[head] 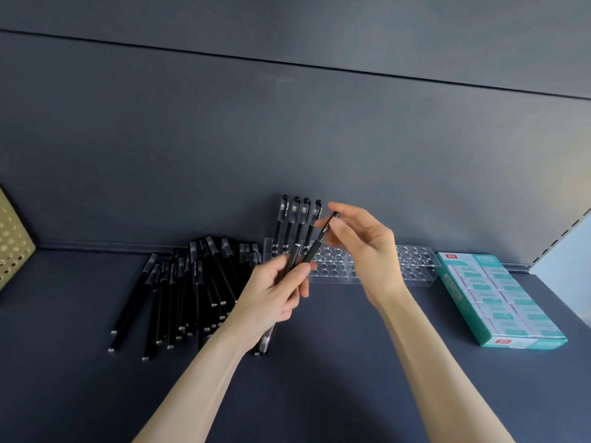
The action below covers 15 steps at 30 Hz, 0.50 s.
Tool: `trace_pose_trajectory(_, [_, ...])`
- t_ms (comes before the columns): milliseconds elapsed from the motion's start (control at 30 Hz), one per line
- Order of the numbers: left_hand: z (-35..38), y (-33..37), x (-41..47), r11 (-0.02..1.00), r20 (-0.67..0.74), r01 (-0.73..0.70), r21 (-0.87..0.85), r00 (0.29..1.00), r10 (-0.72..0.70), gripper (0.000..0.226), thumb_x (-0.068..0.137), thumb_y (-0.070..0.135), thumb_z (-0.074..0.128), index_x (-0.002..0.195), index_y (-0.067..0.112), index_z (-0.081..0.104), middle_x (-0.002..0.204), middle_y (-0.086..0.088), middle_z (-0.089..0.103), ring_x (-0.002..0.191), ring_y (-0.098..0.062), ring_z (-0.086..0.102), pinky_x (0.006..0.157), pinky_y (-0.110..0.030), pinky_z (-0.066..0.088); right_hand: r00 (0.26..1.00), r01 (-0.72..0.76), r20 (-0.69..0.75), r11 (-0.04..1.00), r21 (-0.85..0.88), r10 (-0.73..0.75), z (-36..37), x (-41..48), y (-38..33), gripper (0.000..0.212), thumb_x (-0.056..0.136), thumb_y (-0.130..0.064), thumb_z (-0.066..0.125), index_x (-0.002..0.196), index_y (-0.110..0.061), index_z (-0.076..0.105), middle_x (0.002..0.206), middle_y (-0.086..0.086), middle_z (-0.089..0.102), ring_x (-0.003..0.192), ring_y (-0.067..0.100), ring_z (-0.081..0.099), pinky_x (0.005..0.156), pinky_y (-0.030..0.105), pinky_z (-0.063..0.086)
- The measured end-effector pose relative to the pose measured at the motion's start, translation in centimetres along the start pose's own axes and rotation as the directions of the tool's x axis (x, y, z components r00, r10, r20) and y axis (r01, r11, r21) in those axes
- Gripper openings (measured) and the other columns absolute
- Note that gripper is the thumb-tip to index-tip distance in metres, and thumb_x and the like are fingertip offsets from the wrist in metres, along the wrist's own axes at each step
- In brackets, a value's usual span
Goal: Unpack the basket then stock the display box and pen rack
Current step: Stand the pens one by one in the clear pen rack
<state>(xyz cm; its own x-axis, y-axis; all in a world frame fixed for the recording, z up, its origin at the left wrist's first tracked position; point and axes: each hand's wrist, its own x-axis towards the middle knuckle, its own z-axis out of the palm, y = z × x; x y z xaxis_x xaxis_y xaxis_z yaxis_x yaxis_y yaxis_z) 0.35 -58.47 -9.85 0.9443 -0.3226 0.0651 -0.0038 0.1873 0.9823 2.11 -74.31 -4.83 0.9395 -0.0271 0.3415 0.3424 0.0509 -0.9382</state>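
My left hand (275, 295) grips a small bunch of black pens (295, 255) in front of the clear pen rack (412, 266). One of these pens (321, 238) slants up to the right, and my right hand (364, 247) pinches its top end between thumb and fingers. Several black pens (295, 219) stand upright in the rack's back left holes. A pile of black pens (188, 289) lies on the dark shelf to the left of the rack. The green display box (499, 302), filled with white and green packs, sits to the right of the rack.
The dark shelf (319, 378) ends at a dark back wall (287, 139). A perforated beige panel (12, 238) stands at the far left. A slotted upright and a pale side panel (566, 247) close the right end.
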Motion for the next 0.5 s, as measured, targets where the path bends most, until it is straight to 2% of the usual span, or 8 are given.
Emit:
trace_pose_trajectory(67, [0.2,0.0,0.1,1.0,-0.035,-0.001,0.02,0.999,0.002,0.014,0.093,0.023,0.059,0.09,0.01,0.058,0.062,0.003,0.051,0.041,-0.008,0.027,0.038,-0.016,0.02,1.0,-0.007,0.027,0.998,-0.063,0.008,0.4,-0.2,0.3,0.029,0.089,-0.005,0.06,0.111,-0.024,0.061,0.077,-0.002,0.07,0.072,0.011,0.066,0.073,0.025,0.055])
trace_pose_trajectory(133, [0.7,-0.1,0.1,1.0,-0.079,-0.002,0.008,0.997,0.003,0.012,0.094,0.024,0.058,0.086,0.014,0.059,0.062,0.004,0.05,0.041,-0.008,0.027,0.037,-0.015,0.02,1.0,0.017,-0.009,0.991,-0.131,-0.018,0.6,-0.2,0.4,0.036,0.089,-0.003,0.06,0.116,-0.026,0.056,0.076,-0.001,0.067,0.071,0.015,0.068,0.076,0.031,0.057])
trace_pose_trajectory(200, [1.0,0.0,0.3,1.0,-0.149,0.012,-0.026,0.989,-0.015,0.017,0.095,0.029,0.054,0.084,0.019,0.062,0.066,0.005,0.053,0.043,-0.007,0.028,0.037,-0.015,0.019,0.989,0.071,-0.117,0.989,-0.129,-0.086,0.1,0.2,0.1,0.036,0.089,-0.001,0.059,0.116,-0.024,0.052,0.082,0.0,0.07,0.072,0.015,0.069,0.075,0.031,0.057])
trace_pose_trajectory(267, [1.0,0.1,0.6,0.996,-0.223,0.024,-0.081,0.974,-0.041,0.02,0.097,0.031,0.049,0.091,0.02,0.064,0.07,0.006,0.055,0.044,-0.006,0.03,0.036,-0.016,0.018,0.957,0.135,-0.236,0.978,-0.157,-0.17,-0.8,1.1,-0.3,0.033,0.089,-0.003,0.06,0.109,-0.026,0.05,0.084,-0.001,0.072,0.074,0.016,0.069,0.076,0.033,0.056])
trace_pose_trajectory(333, [0.7,0.2,0.7,0.992,-0.271,0.01,-0.129,0.962,-0.045,0.022,0.099,0.026,0.044,0.098,0.017,0.064,0.073,0.005,0.055,0.045,-0.005,0.034,0.036,-0.017,0.019,0.923,0.195,-0.276,0.944,-0.265,-0.268,-1.4,2.0,-0.5,0.032,0.089,-0.004,0.059,0.105,-0.029,0.049,0.086,-0.007,0.07,0.076,0.015,0.068,0.076,0.03,0.055])
trace_pose_trajectory(400, [0.5,0.1,0.6,0.988,-0.285,-0.02,-0.151,0.958,-0.024,0.023,0.101,0.023,0.042,0.098,0.016,0.064,0.072,0.004,0.054,0.047,-0.006,0.037,0.036,-0.018,0.023,0.903,0.235,-0.248,0.887,-0.397,-0.35,-1.4,2.7,-0.2,0.033,0.089,-0.005,0.059,0.11,-0.028,0.049,0.091,-0.015,0.064,0.078,0.017,0.066,0.077,0.027,0.054])
trace_pose_trajectory(500, [0.2,0.2,0.3,0.989,-0.251,-0.058,-0.136,0.968,0.022,0.02,0.099,0.029,0.045,0.098,0.021,0.063,0.063,0.003,0.051,0.043,-0.008,0.031,0.036,-0.02,0.024,0.879,0.271,-0.229,0.833,-0.482,-0.419,-1.3,3.3,0.7,0.032,0.09,-0.007,0.059,0.115,-0.024,0.051,0.095,-0.016,0.058,0.079,0.02,0.065,0.074,0.021,0.052])
